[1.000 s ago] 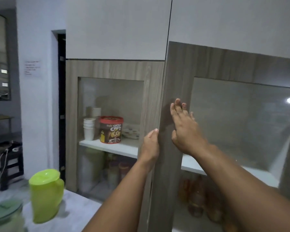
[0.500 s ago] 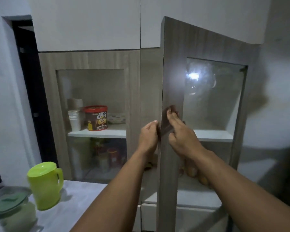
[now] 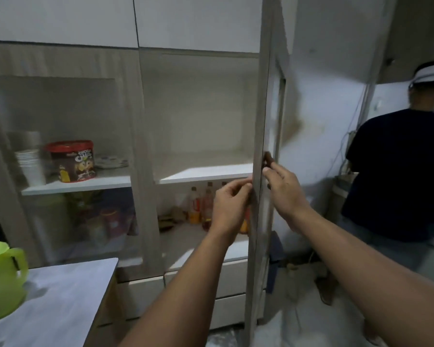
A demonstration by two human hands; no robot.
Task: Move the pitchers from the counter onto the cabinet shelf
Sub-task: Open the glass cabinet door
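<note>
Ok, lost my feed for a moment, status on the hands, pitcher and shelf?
Both hands on the cabinet door edge, left hand, right hand. Green pitcher on the counter, untouched. Right shelf bare, door swung open, nothing blocking.

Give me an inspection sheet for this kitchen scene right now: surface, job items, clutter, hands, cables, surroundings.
Surface: grey counter, mostly bare.
Job's things: green pitcher on the counter at the left edge; open cabinet shelf bare.
Clutter: cereal tub, stacked cups and plates behind the closed glass door; bottles on the lower shelf.
Grippers: left hand and right hand both on the edge of the open cabinet door.
Cables: wires on the right wall.
Surroundings: another person stands at right, back turned.
</note>
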